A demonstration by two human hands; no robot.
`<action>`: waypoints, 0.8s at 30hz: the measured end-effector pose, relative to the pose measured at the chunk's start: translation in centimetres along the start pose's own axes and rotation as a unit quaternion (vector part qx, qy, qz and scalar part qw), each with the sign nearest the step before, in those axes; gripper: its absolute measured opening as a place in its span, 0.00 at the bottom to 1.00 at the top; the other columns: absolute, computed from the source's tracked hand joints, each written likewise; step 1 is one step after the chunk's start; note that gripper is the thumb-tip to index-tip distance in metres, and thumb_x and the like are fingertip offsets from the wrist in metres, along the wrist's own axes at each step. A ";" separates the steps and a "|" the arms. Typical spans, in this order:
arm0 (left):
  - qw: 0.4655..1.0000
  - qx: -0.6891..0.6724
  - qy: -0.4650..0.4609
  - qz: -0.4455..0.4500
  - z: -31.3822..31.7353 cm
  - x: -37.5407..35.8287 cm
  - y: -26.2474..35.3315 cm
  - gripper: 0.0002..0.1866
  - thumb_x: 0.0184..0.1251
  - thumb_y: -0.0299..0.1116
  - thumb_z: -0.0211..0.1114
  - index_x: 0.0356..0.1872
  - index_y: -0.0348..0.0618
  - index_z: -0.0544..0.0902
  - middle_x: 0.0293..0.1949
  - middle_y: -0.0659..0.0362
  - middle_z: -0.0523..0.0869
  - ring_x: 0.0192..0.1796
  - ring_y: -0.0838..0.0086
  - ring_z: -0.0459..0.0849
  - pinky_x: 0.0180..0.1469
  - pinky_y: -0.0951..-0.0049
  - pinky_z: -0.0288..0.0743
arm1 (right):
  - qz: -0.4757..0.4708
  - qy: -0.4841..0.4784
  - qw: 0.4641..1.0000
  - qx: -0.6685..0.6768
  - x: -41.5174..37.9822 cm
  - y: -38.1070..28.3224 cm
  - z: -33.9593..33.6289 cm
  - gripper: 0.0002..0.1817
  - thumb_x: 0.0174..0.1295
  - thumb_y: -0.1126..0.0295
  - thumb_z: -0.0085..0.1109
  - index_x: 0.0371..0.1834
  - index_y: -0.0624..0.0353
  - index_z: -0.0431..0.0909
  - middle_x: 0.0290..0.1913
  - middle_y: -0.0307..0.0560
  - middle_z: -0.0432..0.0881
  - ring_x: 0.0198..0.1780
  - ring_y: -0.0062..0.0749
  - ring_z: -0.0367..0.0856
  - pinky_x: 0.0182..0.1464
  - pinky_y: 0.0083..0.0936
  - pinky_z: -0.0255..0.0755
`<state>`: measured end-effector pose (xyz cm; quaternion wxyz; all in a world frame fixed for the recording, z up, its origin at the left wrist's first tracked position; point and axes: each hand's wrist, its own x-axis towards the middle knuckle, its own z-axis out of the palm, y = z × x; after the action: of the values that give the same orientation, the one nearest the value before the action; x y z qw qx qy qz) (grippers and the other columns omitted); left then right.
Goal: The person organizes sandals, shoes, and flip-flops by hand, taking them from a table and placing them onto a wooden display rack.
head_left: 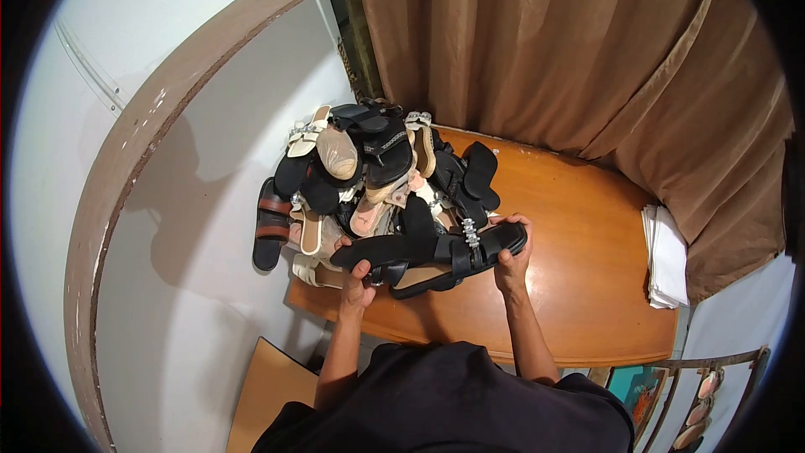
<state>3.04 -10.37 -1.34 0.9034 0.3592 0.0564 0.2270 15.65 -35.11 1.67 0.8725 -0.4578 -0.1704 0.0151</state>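
A black sandal [404, 249] with a silver jewelled strap lies crosswise between my two hands, above the near edge of the table. My left hand [356, 287] is closed on its heel end, thumb uppermost. Around the toe end, my right hand [513, 258] is closed, its fingers curling over the far side. Beneath it, another black sandal with a tan insole [419, 278] partly shows. Just beyond my hands rises a heap of sandals, among them a black one with a decorated strap [388, 155] and a white-strapped one [310, 231].
The heap sits on the left part of the wooden table [579, 260], against the white wall. A black slide with brown straps [272, 222] stands at its left edge. White papers [664, 256] lie at the right end. A brown curtain [520, 42] hangs behind.
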 end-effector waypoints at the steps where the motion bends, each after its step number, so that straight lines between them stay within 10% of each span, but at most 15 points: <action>1: 1.000 0.000 0.006 -0.004 -0.2 0.0 -0.2 0.31 0.53 0.36 0.75 0.54 0.56 0.64 0.49 0.57 0.80 0.52 0.60 0.83 0.53 0.59 0.85 | -0.004 0.021 0.999 -0.028 0.0 0.2 -0.4 0.47 0.40 0.46 0.82 0.57 0.57 0.64 0.52 0.51 0.77 0.51 0.37 0.81 0.55 0.33 0.77; 24: 0.998 -0.045 0.022 -0.025 -1.0 -0.1 -2.5 0.28 0.57 0.32 0.72 0.54 0.61 0.64 0.49 0.59 0.76 0.54 0.63 0.81 0.52 0.59 0.84 | -0.095 0.087 0.989 -0.073 -0.6 0.9 1.7 0.43 0.46 0.53 0.80 0.59 0.57 0.62 0.51 0.49 0.75 0.53 0.37 0.77 0.59 0.35 0.73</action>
<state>3.64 -11.35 -3.75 0.9226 0.3116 0.0746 0.2149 14.66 -33.31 1.64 0.8458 -0.5013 -0.1374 -0.1204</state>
